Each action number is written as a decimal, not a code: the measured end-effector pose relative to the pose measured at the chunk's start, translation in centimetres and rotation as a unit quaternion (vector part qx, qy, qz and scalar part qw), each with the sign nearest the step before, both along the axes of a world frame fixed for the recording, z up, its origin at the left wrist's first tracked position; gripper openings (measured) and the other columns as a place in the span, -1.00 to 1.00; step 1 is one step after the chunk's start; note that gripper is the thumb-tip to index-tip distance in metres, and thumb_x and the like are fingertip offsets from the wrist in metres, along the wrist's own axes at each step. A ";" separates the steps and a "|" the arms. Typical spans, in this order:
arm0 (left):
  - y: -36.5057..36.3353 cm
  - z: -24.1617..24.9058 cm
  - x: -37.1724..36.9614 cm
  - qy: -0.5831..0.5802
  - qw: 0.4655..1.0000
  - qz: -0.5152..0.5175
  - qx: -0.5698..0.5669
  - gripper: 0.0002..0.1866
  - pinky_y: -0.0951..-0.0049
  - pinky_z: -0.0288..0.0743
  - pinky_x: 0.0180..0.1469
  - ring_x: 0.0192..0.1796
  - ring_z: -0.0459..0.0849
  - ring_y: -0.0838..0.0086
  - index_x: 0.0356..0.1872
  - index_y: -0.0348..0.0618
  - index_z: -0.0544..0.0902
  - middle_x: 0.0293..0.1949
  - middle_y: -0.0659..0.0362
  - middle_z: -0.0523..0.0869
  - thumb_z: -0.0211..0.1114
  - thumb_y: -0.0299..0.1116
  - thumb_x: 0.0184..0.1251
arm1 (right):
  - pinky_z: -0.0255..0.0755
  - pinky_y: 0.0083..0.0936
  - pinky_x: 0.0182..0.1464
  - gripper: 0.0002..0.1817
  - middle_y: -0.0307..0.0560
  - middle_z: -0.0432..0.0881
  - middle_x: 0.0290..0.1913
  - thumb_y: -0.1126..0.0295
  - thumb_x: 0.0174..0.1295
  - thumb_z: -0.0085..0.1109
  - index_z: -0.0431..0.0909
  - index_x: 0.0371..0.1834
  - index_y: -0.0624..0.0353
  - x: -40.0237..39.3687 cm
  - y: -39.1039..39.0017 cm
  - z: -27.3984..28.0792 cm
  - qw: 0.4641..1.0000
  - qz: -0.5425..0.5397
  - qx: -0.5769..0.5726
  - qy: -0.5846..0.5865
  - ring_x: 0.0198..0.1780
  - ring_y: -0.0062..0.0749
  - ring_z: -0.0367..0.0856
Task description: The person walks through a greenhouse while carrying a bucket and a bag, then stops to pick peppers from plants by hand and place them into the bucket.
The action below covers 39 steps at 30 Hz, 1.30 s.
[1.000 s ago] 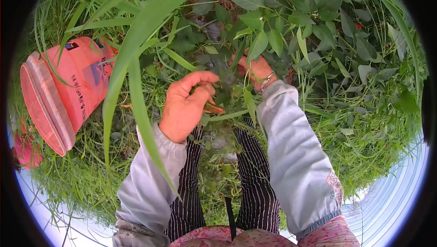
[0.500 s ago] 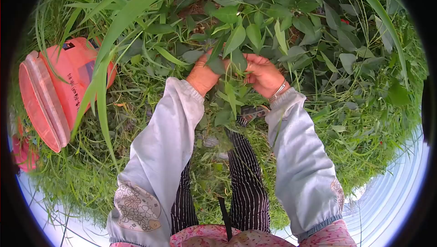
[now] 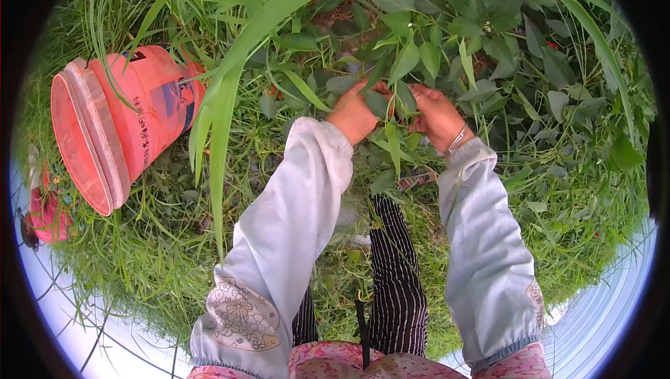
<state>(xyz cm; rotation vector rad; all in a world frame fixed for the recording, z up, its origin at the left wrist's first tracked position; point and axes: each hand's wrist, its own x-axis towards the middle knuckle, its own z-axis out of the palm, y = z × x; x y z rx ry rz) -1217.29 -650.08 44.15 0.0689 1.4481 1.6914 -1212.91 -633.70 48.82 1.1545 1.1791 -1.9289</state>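
My left hand (image 3: 354, 112) reaches in among the stems of a leafy green plant (image 3: 408, 61), its fingers bent and partly hidden by leaves. Just to its right, my right hand (image 3: 437, 116), with a bracelet (image 3: 456, 139) at the wrist, has its fingers pinched together at the same plant. What lies between the fingertips of either hand is too small and covered to make out. A few leaves hang down between the two hands.
A red-orange bucket (image 3: 143, 110) lies on its side in the grass at the left. Long grass blades (image 3: 234, 65) arch in front of the view. Another person in pink (image 3: 50, 215) is at the far left edge. Small red spots show among the leaves at upper right.
The view has shifted, so bucket, plant and hands all appear farther right. Both hands stay at the same plant, and the left fingers are a little more bent behind the leaves.
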 end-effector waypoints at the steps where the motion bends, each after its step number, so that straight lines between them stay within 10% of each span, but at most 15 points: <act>1: 0.0 0.4 -0.1 0.030 0.999 -0.014 -0.016 -0.90 0.59 0.39 -0.29 -0.37 0.48 0.61 -0.36 -0.25 0.54 -0.42 0.26 0.58 0.24 -0.48 0.11 | 0.21 -0.74 -0.54 -0.79 -0.44 0.50 -0.52 0.19 0.17 0.14 0.56 -0.31 0.08 -0.3 -0.1 -0.3 0.999 0.024 0.031 -0.005 -0.55 -0.77 0.34; 6: -0.2 3.0 1.7 0.001 0.989 -0.020 -0.144 -0.95 0.56 0.42 -0.23 -0.33 0.49 0.63 -0.39 -0.26 0.56 -0.43 0.27 0.60 0.20 -0.56 0.10 | 0.17 -0.72 -0.61 -0.72 -0.38 0.49 -0.59 0.16 0.16 0.14 0.57 -0.39 0.18 -0.8 -1.7 -2.3 0.985 0.117 0.099 0.080 -0.63 -0.73 0.31; 8: -0.8 2.6 2.6 0.045 0.990 -0.003 -0.135 -0.93 0.42 0.42 -0.21 -0.34 0.60 0.31 -0.37 -0.21 0.56 -0.41 0.02 0.64 0.19 -0.50 0.10 | 0.16 -0.73 -0.61 -0.71 -0.38 0.49 -0.59 0.16 0.16 0.14 0.57 -0.40 0.19 0.2 -2.4 -3.7 0.985 0.097 0.091 0.112 -0.64 -0.75 0.28; 12: -1.7 2.8 2.9 0.074 0.976 -0.058 -0.195 -0.86 0.34 0.44 -0.24 -0.36 0.61 0.21 -0.32 -0.22 0.54 -0.39 -0.07 0.62 0.19 -0.41 0.11 | 0.38 -0.48 -0.39 -0.65 -0.03 0.56 -0.55 0.13 0.17 0.07 0.54 -0.35 0.26 1.6 -3.7 -5.0 0.948 0.175 0.238 0.121 -0.51 -0.33 0.50; 13: -1.5 4.0 2.5 0.095 0.963 -0.087 -0.235 -0.85 0.33 0.45 -0.26 -0.37 0.61 0.20 -0.31 -0.22 0.53 -0.39 -0.09 0.61 0.18 -0.40 0.11 | 0.38 -0.33 -0.24 -0.63 0.20 0.55 -0.45 0.10 0.15 0.02 0.51 -0.33 0.25 1.9 -4.0 -5.6 0.940 0.201 0.253 0.107 -0.34 0.07 0.51; 16: -0.5 9.0 1.9 0.083 0.947 -0.164 -0.262 -0.86 0.33 0.48 -0.43 -0.48 0.60 0.26 -0.30 -0.22 0.50 -0.47 -0.06 0.58 0.13 -0.43 0.11 | 0.36 -0.26 -0.22 -0.63 0.25 0.54 -0.37 0.08 0.13 0.01 0.50 -0.37 0.23 1.7 -3.8 -4.2 0.863 0.257 0.420 0.108 -0.28 0.20 0.46; 23: -4.6 8.4 -0.4 -0.034 0.970 0.105 -0.214 -0.86 0.55 0.38 -0.78 -0.68 0.38 0.59 -0.26 -0.14 0.46 -0.63 0.24 0.41 0.04 -0.49 0.12 | 0.34 -0.27 -0.24 -0.61 0.19 0.55 -0.42 0.10 0.18 0.01 0.48 -0.40 0.29 2.0 -1.5 -5.0 0.904 0.222 0.348 0.113 -0.35 0.06 0.49; 28: -7.1 4.9 -4.9 0.146 0.926 -0.039 -0.347 -0.54 0.43 0.37 -0.68 -0.75 0.45 0.52 0.05 -0.34 0.38 -0.69 0.12 0.50 0.16 -0.40 0.10 | 0.33 -0.37 -0.29 -0.64 0.07 0.55 -0.47 0.14 0.18 0.06 0.50 -0.40 0.31 1.5 -1.5 -3.6 0.925 0.214 0.298 0.095 -0.44 -0.15 0.45; 31: -7.2 3.8 -5.1 0.008 0.922 -0.151 -0.355 -0.56 0.39 0.35 -0.67 -0.75 0.46 0.47 0.04 -0.30 0.43 -0.71 0.14 0.50 0.19 -0.40 0.08 | 0.36 -0.34 -0.27 -0.70 0.12 0.56 -0.44 0.20 0.14 0.08 0.51 -0.39 0.29 1.6 -1.3 -2.7 0.958 0.164 0.232 0.035 -0.40 -0.08 0.51; 37: -5.5 5.8 -1.9 -0.051 0.953 -0.085 -0.287 -0.70 0.54 0.33 -0.80 -0.79 0.35 0.55 -0.16 -0.36 0.55 -0.67 0.23 0.43 0.21 -0.35 0.13 | 0.41 -0.23 -0.15 -0.74 0.18 0.59 -0.35 0.29 0.01 0.12 0.55 -0.33 0.26 1.2 -2.0 3.2 0.715 0.362 0.572 0.177 -0.22 0.03 0.55; 39: -4.4 6.8 -0.2 -0.034 0.966 -0.065 -0.247 -0.73 0.49 0.37 -0.75 -0.76 0.43 0.48 -0.17 -0.28 0.56 -0.65 0.17 0.48 0.21 -0.38 0.11 | 0.41 -0.25 -0.13 -0.68 0.17 0.60 -0.30 0.26 0.03 0.12 0.52 -0.22 0.25 0.0 -3.5 5.6 0.815 0.328 0.457 0.136 -0.19 0.02 0.55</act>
